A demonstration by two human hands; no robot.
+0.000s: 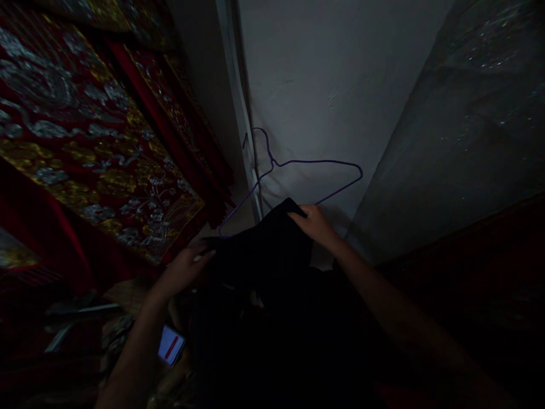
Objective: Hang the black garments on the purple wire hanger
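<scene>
Black cloth (259,247) between two hands (185,268) (317,226), one hanger (273,161)

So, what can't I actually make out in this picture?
All in the head view:
Dark cloth: shape and lower edge lost in darkness.
Purple hanger: part of its lower bar hidden by the cloth.
Left hand: grip unclear in shadow and blur.
Lit screen: contents too small and blurred.
Red embroidered fabric: cut off by the left edge.

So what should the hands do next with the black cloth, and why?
Perhaps ease the black cloth over the bottom bar of the purple wire hanger: the right hand pinches the cloth's top corner, the left hand is at its other side, and the cloth hides that bar's middle.
</scene>
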